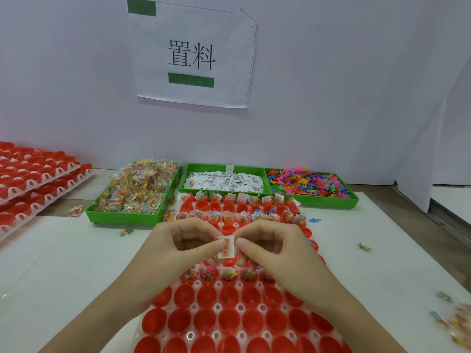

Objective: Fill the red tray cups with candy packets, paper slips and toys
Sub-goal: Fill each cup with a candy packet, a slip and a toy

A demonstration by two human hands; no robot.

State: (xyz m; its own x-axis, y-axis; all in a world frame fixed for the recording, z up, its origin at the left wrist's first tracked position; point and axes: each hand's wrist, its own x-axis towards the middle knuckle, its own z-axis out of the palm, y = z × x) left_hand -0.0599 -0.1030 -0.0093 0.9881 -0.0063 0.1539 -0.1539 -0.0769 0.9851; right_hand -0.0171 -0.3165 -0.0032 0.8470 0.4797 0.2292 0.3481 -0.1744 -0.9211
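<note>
hands [229, 247] pinching paper slip [226, 247], red tray [229, 312]

The tray of cups [229, 317] lies straight before you on the table [63, 250], running away from you toward the wall [331, 85]. Your left hand [183, 240] and right hand [275, 245] meet above its middle, a paper slip [226, 247] between them. Beyond the hands, the far rows of cups hold packets and slips; the rows nearest you hold nothing. Behind the tray, three bins stand side by side along the wall: candy packets [137, 189] on the left, paper slips [224, 182] in the middle, toys [308, 183] on the right. A stack of cup trays [33, 179] sits at far left. A paper sign [193, 54] hangs on the wall above the bins.
</note>
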